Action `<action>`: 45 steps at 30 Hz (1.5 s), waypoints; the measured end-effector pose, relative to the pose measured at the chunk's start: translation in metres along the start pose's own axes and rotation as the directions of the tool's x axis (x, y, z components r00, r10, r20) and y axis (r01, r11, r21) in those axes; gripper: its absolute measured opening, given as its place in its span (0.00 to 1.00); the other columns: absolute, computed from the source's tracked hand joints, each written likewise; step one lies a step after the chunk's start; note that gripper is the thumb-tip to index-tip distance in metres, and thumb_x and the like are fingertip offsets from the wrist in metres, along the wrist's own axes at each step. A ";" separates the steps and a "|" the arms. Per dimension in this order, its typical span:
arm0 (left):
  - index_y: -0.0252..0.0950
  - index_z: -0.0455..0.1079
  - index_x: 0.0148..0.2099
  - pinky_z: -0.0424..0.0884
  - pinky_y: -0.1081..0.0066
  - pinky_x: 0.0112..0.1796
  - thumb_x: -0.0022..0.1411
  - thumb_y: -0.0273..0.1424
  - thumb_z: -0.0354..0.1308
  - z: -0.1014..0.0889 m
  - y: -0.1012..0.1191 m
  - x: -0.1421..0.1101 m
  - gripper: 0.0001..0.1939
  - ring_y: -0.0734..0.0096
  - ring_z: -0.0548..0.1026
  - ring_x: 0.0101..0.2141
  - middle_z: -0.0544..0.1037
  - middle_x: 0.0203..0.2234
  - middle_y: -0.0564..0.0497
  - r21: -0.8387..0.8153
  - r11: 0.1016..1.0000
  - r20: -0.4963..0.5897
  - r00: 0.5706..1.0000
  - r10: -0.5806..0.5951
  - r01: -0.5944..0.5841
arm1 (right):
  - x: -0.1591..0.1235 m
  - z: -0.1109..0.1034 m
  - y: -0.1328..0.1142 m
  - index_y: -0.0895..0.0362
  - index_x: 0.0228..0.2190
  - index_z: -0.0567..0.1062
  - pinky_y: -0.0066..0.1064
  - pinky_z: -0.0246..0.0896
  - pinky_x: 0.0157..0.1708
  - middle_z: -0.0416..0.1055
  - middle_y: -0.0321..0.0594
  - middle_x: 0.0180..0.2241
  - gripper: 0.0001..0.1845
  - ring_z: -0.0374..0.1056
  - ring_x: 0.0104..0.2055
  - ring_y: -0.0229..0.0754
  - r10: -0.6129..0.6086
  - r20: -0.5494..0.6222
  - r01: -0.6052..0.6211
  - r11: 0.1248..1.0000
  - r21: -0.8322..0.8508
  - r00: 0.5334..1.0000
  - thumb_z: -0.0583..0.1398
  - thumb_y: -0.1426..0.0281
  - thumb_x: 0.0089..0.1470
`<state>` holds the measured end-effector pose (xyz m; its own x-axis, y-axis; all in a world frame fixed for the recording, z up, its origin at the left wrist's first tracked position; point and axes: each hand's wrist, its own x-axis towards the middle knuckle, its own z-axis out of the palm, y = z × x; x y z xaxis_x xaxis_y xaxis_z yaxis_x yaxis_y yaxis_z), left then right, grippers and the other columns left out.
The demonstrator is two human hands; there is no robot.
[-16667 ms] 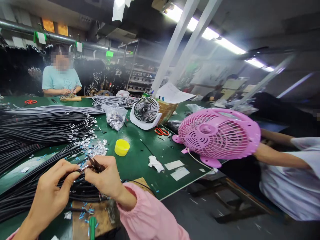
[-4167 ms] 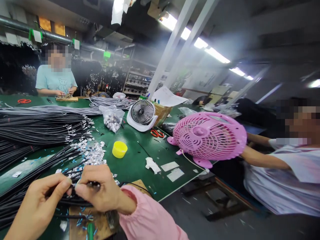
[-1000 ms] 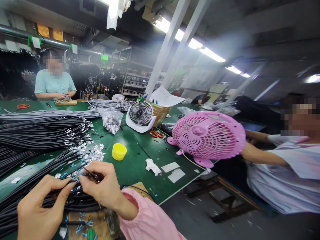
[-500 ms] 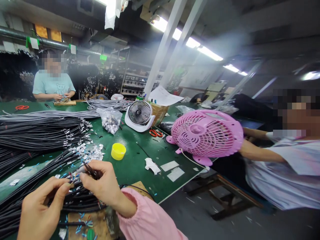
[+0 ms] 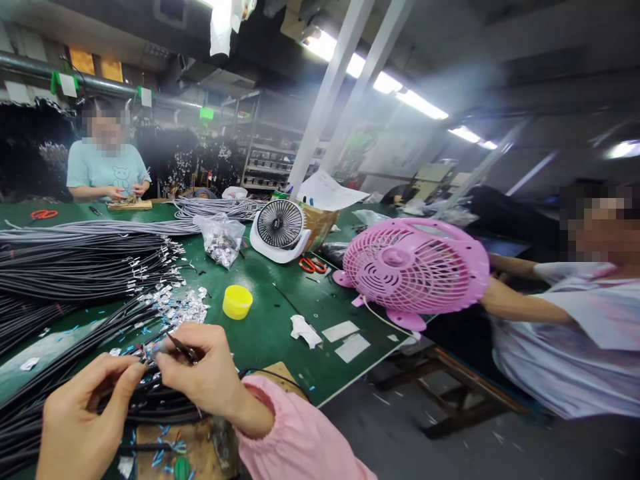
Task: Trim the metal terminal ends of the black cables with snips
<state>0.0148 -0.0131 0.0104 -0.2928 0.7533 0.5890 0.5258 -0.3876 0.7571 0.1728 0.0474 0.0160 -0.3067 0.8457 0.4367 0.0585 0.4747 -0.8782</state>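
My left hand (image 5: 93, 407) is closed, thumb and forefinger pinching the stripped end of a cable. My right hand (image 5: 207, 370) is closed around dark tweezers (image 5: 181, 348); its thumb and fingertips meet the same cable end, where thin coloured wires (image 5: 149, 351) show. Exactly how the fingertips grip these wires is too small to make out. Beneath and behind both hands spread black cables (image 5: 60, 293) with stripped, foil-covered ends. Scraps of silver foil (image 5: 187, 307) lie just beyond my right hand. Below the hands, a wooden board (image 5: 200, 447) carries blue bits and another stripped cable end.
A yellow round tub (image 5: 237, 303), a bag of small parts (image 5: 220, 243), a small white fan (image 5: 280, 230) and orange-handled scissors (image 5: 313, 265) stand or lie ahead. A pink fan (image 5: 410, 267) sits at the right table edge. Co-workers sit across and at right.
My right hand has shifted slightly, tilting the tweezers beside the cable end. My left hand holds nearly the same place. The view has moved very little.
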 end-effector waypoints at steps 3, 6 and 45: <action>0.44 0.83 0.30 0.70 0.82 0.16 0.58 0.63 0.63 0.002 0.012 0.006 0.28 0.75 0.77 0.15 0.81 0.16 0.59 0.031 0.999 -0.026 0.999 0.023 -0.022 | -0.001 0.001 0.003 0.54 0.16 0.67 0.27 0.45 0.20 0.59 0.30 0.18 0.13 0.54 0.22 0.34 -0.044 -0.004 0.044 0.999 -0.012 0.999 0.64 0.70 0.46; 0.46 0.85 0.35 0.74 0.82 0.19 0.60 0.63 0.62 0.004 0.016 0.010 0.26 0.76 0.78 0.15 0.82 0.17 0.59 0.068 0.995 -0.072 0.994 0.082 -0.077 | 0.000 0.001 0.003 0.55 0.17 0.69 0.27 0.48 0.21 0.62 0.31 0.18 0.12 0.56 0.21 0.34 -0.119 -0.041 0.115 0.989 -0.093 0.992 0.63 0.71 0.49; 0.48 0.84 0.38 0.81 0.73 0.35 0.57 0.59 0.62 -0.034 -0.030 0.084 0.23 0.71 0.86 0.30 0.87 0.29 0.65 0.458 0.874 0.030 0.985 0.167 -0.163 | 0.014 -0.002 -0.010 0.55 0.22 0.74 0.28 0.56 0.25 0.65 0.31 0.19 0.20 0.61 0.22 0.36 0.113 -0.179 -0.106 0.993 0.051 0.977 0.59 0.60 0.63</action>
<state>-0.0526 0.0435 0.0465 -0.1762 0.6935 0.6986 0.8728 -0.2180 0.4366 0.1695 0.0552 0.0314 -0.1227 0.9239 0.3624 0.0419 0.3697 -0.9282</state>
